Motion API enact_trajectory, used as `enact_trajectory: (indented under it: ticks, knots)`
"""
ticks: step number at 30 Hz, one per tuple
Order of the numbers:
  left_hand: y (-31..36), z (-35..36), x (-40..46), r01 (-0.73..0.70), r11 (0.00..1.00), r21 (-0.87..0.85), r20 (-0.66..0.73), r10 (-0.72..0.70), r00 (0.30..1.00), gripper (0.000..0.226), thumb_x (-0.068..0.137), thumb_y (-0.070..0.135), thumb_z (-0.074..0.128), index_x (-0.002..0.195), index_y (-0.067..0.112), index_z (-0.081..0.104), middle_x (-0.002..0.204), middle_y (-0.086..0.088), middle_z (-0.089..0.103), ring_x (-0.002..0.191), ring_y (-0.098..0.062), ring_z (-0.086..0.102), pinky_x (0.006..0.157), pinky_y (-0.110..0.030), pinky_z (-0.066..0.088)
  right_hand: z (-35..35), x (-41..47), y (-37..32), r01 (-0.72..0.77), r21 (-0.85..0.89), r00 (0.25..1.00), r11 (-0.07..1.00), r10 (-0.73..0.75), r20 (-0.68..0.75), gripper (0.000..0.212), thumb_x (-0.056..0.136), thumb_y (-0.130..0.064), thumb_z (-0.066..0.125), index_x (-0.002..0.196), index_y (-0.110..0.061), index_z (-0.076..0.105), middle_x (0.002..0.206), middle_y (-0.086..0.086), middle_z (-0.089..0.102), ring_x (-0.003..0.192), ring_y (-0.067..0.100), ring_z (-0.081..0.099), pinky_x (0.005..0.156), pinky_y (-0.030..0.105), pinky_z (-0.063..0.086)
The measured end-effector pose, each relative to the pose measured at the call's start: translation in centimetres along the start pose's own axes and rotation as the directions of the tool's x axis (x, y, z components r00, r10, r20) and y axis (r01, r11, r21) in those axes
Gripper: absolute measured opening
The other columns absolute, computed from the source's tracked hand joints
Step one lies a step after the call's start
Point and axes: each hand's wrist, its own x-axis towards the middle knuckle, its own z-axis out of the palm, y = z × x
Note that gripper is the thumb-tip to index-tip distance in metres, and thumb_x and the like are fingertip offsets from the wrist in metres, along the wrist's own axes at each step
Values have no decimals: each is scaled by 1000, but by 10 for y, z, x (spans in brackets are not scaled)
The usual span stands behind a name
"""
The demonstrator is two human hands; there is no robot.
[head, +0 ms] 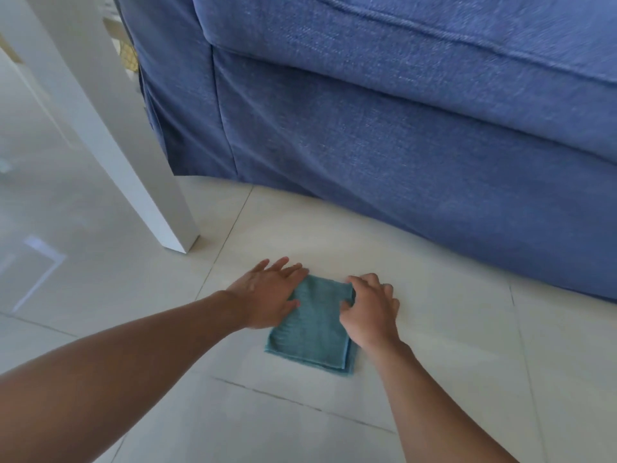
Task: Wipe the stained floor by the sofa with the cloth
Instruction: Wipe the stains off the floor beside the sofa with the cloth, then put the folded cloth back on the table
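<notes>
Folded teal cloth flat on pale floor tiles, just before blue sofa; long axis runs toward sofa. Left hand spread flat on far-left corner; right hand curled, gripping right edge, equally near

I saw cloth flat on floor | sofa behind it | table leg behind-left | left hand on its left edge | right hand on its right edge
</notes>
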Motion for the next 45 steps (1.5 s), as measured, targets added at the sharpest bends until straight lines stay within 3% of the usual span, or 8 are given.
enact_trajectory:
  ticks: [3,10,15,21,29,35,41,45]
  knots:
    - [8,-5,15,63,997,-47,-73,-66,995,54,96,35,53,146,19,38,138,-4,52,123,-27,54,102,-41,46,-5,6,6,39,4,999,999,-39,33,33,96,-27,59,129,-27,60,124,-1,56,116,25,41,95,36,38]
    - [8,-9,33,172,957,-234,-20,-182,983,22,92,19,57,114,16,62,113,-8,50,100,-24,54,85,-40,54,-12,5,15,68,380,996,922,-85,28,13,85,-10,65,81,-19,58,79,-3,61,70,18,55,57,21,38]
    - [-5,-26,19,215,792,-572,-34,-285,958,8,96,27,59,99,23,52,100,-5,64,86,-19,60,76,-36,51,-32,8,7,-9,631,1000,776,2,12,17,85,-6,70,82,-20,62,84,0,72,79,19,69,72,32,52]
    - [-4,-86,-10,-62,677,-734,-386,-339,858,17,99,21,54,108,32,44,93,-12,61,75,-31,60,74,-47,51,-82,18,-29,82,833,996,547,-7,-94,20,88,1,67,84,-18,63,82,4,73,73,18,66,74,47,56]
    - [2,-227,-57,-219,802,-555,-688,-295,663,29,98,2,53,91,22,72,92,-6,59,81,-17,57,76,-25,45,-216,10,-115,392,821,919,415,-133,-372,31,86,5,70,107,-16,63,81,5,75,62,5,65,61,17,51]
    - [10,-332,-107,-122,797,-592,-703,-437,561,40,93,-1,49,100,23,80,95,11,59,91,-8,60,81,-10,44,-311,5,-187,438,818,896,373,-254,-364,48,84,-6,75,113,-41,59,82,11,77,76,24,75,72,40,60]
    - [-23,-398,-206,-46,526,-849,-442,-662,605,45,77,0,81,119,8,67,112,-14,66,93,-28,70,81,-41,62,-345,-1,-308,381,854,832,355,-534,-150,27,82,2,76,100,-16,67,106,21,72,81,31,72,83,52,60]
    - [-44,-397,-290,92,394,-914,-281,-781,557,41,76,-9,77,114,5,67,119,-12,64,101,-23,66,78,-30,62,-323,-31,-391,407,806,707,430,-707,20,26,81,6,76,103,-4,68,112,29,69,90,36,71,88,61,56]
